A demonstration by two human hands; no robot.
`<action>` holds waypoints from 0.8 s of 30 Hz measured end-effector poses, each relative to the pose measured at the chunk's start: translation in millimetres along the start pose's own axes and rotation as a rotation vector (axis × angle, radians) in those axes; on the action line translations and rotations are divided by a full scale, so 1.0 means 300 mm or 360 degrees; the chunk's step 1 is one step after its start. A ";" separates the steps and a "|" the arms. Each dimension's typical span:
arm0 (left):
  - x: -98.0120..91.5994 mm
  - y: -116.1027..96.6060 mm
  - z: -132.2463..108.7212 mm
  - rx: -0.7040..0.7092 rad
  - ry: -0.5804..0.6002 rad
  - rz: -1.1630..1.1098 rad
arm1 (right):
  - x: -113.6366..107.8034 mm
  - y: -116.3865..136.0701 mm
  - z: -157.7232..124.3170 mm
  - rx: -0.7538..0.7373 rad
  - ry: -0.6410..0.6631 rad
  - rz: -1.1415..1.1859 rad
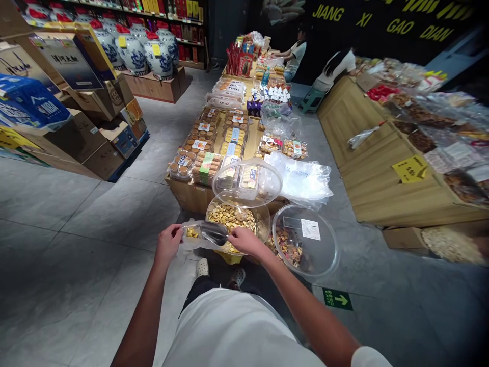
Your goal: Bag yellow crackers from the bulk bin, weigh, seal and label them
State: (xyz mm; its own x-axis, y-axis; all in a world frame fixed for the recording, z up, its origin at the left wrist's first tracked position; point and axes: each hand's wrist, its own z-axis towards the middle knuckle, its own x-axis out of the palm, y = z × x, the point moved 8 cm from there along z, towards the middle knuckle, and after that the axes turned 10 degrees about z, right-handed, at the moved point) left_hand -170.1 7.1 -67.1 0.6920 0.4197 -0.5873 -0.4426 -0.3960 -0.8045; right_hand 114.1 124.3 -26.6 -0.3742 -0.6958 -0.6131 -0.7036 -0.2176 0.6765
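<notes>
My left hand (168,243) pinches the edge of a small clear plastic bag (192,233) with a few yellow snacks inside. My right hand (244,239) grips a metal scoop (214,232) whose mouth is pushed into the bag's opening. Both hands hover just in front of a round clear tub of yellow snacks (233,216), whose domed lid (247,182) is tilted up behind it. A second round tub with a closed lid (305,239) holds mixed reddish snacks to the right.
A long wooden display table (191,196) carries packaged biscuits and a pile of clear bags (301,178). A wooden counter (367,168) with bagged goods runs on the right. Stacked cartons (76,137) and blue-white jars stand left. Two people sit far back.
</notes>
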 end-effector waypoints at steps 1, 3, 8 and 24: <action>0.006 0.014 0.003 -0.0016 0.0006 0.0003 | -0.022 -0.066 -0.033 0.0052 0.0037 0.0181; 0.016 0.041 0.009 -0.0055 0.0023 0.0002 | -0.058 -0.220 -0.094 0.0203 0.0096 0.0509; 0.032 0.089 0.023 -0.0111 0.0053 0.0046 | -0.082 -0.574 -0.087 0.0603 -0.0065 0.0526; -0.001 0.195 -0.041 -0.0371 -0.0156 -0.0017 | 0.328 -0.683 0.584 0.0615 -0.0093 -0.0062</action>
State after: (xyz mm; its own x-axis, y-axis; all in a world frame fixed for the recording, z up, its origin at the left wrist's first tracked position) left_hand -189.2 -26.2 -113.1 0.6324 0.4972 -0.5940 -0.2843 -0.5644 -0.7750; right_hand 115.6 220.3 -296.8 -0.3684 -0.6496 -0.6651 -0.8895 0.0382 0.4553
